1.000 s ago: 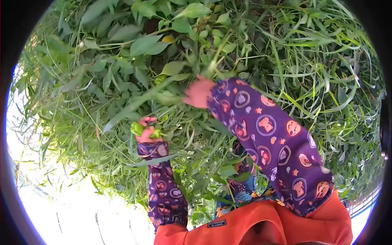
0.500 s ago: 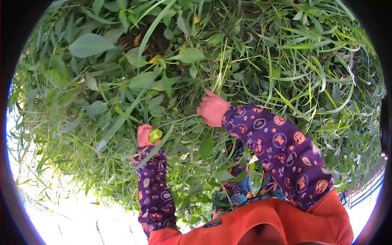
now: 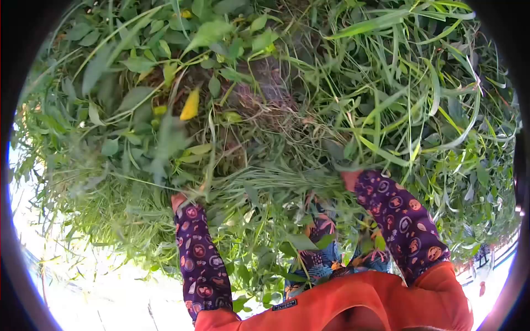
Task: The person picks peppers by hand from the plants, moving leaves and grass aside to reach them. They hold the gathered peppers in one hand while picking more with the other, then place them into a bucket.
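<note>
My left hand (image 3: 178,200) is low among the leaves at the left, with only part of it by the cuff showing. Leaves and grass hide its fingers. To the right, my right hand (image 3: 349,180) is mostly covered by grass too, and its fingers do not show. A swath of long grass (image 3: 276,181) lies crosswise between the two hands; whether either one grips it is hidden. Beyond the hands, a yellow leaf or pepper (image 3: 189,105) hangs among the green leafy plants (image 3: 212,34).
A patch of soil with dry stems (image 3: 270,94) shows ahead in the middle. Long-bladed grass (image 3: 408,105) grows thickly at the right. My patterned trouser legs (image 3: 326,256) are below, with leaves around them. Bright ground (image 3: 110,298) lies at the lower left.
My right hand has moved right and toward me, into the grass. My left hand has shifted slightly left and down; the green pepper beside it is out of sight. Parted plants expose soil.
</note>
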`<state>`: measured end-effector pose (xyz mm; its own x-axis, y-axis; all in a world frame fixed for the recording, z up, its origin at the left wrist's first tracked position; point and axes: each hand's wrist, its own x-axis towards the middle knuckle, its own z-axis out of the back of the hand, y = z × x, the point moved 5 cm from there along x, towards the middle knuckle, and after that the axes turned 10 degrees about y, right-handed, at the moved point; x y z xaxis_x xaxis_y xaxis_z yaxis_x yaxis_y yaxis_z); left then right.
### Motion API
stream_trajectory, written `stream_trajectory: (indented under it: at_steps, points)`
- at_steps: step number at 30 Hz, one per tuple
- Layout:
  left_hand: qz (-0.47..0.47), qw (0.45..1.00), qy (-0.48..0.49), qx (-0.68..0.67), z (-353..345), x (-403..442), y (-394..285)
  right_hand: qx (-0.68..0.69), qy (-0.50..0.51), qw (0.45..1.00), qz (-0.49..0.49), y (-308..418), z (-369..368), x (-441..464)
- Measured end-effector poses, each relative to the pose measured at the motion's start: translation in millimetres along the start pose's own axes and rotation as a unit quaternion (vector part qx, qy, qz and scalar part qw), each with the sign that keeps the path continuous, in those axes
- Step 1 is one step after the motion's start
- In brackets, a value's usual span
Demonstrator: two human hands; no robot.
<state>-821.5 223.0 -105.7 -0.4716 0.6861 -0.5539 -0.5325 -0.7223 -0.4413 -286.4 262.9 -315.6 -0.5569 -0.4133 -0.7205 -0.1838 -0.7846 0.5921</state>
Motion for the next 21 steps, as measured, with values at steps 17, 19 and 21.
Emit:
stream_trajectory:
  at_steps: [17,19,21]
  points:
    - [-0.023,0.962,0.269,0.033,-127.1,-40.5,118.5,0.099,-0.207,0.969,-0.092,7.4,28.7,-53.5]
    - [-0.067,0.953,0.280,0.096,-140.1,-32.7,95.2,0.139,-0.210,0.965,-0.075,4.1,40.4,-58.1]
    - [-0.059,0.955,0.218,0.191,-114.1,-20.8,-24.6,0.262,-0.032,0.961,-0.079,-1.4,41.0,-53.9]
